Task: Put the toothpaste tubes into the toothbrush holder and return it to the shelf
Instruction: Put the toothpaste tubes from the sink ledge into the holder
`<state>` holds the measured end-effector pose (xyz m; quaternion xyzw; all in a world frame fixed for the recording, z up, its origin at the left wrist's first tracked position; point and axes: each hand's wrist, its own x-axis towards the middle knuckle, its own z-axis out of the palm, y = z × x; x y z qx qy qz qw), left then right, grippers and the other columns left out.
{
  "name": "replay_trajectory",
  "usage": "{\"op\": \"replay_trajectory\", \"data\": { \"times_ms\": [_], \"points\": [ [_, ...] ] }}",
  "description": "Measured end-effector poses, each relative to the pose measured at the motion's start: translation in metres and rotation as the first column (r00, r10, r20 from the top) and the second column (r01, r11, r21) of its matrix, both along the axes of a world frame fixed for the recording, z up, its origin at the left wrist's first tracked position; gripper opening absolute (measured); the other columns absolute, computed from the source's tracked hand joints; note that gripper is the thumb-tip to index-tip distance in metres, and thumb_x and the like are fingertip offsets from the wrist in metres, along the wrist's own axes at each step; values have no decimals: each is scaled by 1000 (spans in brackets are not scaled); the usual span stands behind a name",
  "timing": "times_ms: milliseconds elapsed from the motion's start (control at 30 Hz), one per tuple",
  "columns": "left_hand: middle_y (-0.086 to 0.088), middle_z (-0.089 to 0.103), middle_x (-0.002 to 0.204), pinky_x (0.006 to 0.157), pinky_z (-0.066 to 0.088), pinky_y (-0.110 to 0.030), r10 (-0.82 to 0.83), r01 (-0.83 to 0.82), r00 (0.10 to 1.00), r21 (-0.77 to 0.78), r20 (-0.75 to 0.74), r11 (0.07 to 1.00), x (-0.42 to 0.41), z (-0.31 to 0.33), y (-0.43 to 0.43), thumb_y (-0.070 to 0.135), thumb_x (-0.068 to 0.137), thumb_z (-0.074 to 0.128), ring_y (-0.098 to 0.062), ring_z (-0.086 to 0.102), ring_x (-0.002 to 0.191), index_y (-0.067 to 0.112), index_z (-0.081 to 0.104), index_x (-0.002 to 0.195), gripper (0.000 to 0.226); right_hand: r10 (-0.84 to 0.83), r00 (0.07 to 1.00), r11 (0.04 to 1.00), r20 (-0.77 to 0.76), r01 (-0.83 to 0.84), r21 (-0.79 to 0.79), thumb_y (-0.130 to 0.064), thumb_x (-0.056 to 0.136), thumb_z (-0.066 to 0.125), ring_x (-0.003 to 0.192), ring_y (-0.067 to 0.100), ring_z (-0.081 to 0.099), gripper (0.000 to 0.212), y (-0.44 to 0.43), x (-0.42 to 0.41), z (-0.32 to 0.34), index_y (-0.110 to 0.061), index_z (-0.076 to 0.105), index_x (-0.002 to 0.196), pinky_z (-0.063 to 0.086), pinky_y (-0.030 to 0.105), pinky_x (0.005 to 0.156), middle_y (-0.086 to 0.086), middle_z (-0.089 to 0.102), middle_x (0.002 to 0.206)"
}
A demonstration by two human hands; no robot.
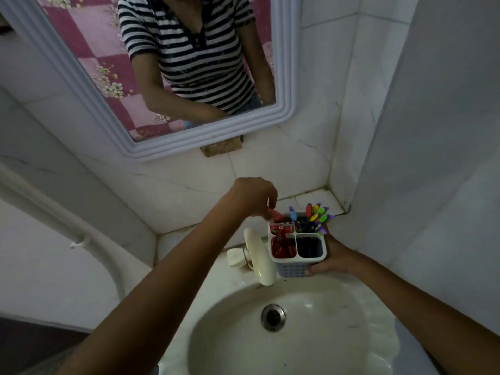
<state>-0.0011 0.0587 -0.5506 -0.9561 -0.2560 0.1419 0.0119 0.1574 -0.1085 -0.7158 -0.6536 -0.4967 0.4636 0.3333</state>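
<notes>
My left hand pinches red tube, tilted, lower end in holder; right hand grips holder upright. Second red tube in front-left compartment; four compartments.

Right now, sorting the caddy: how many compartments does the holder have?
4. Far left takes the red tube under the left hand; far right holds toothbrushes; near left holds red packaging; near right looks empty.

I'm seeing the toothbrush holder looking like smooth matt plastic, perforated along its base. The toothpaste tubes inside are showing glossy red. The sink is gleaming like glazed ceramic around a shiny metal drain. The tap is looking like cream plastic.
</notes>
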Motion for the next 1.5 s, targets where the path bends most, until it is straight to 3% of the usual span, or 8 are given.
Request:
{"op": "replay_trajectory", "data": {
  "times_ms": [200,333,600,800,1033,1233,1367,1500],
  "points": [
    [9,68,104,83,52,-35,82,-48,981,-192,174,980,3,-1,12,38,80,72,-11,60,95,28,65,109,31,-6,999,1000,-35,7,12,10,57,86,117,13,52,112,1,-4,3,-17,15,140,47,1,79,-15,50,116],
    [4,70,106,82,56,-37,405,-258,840,-392,360,883,-25,-15,47,40,89,61,-14,69,84,28,68,105,21,-10,998,1000,-59,12,27,12,58,84,104,-9,56,110,0,-4,0,-25,14,135,47,1,78,-16,50,117],
    [-1,65,117,83,50,-34,503,-490,864,-184,30,852,-70,-118,78,40,92,53,-24,62,104,21,63,114,31,-12,998,1000,-61,12,-1,4,59,86,103,-21,53,101,-1,2,-10,-14,26,138,47,2,81,-15,53,118],
    [-10,63,111,80,49,-40,459,-464,880,11,124,886,-65,-159,70,36,92,55,-31,62,102,14,60,110,29,-8,998,1000,-60,8,-7,3,59,86,104,-17,54,102,-1,2,-10,-12,26,139,48,4,81,-14,54,118],
    [1,65,94,77,52,-31,624,-473,713,-437,321,765,-54,-100,55,26,82,71,-19,62,86,15,66,103,24,-16,998,1000,-60,17,9,8,61,84,97,-25,52,101,-2,0,-6,-12,22,139,46,0,77,-18,50,114],
    [-6,69,105,79,60,-28,689,35,517,-817,508,576,-34,1,6,9,82,71,-19,70,92,15,62,106,26,-25,998,1000,-53,25,8,6,60,84,103,-7,58,104,-2,-2,-3,-21,21,139,53,11,82,-13,54,116],
    [3,67,109,85,56,-22,270,173,795,-630,543,757,-19,37,-21,13,85,68,-10,67,98,17,66,109,25,-29,998,1000,-51,29,6,5,58,85,113,9,57,107,-3,-4,1,-24,19,136,54,27,92,-4,55,122],
    [5,56,93,73,48,-28,-163,191,976,-204,147,960,5,34,-41,31,85,68,-12,55,85,27,69,114,29,-34,999,999,-42,34,13,4,53,87,118,12,55,107,-3,-6,5,-21,23,135,56,21,89,-1,53,124]
  ]
}}
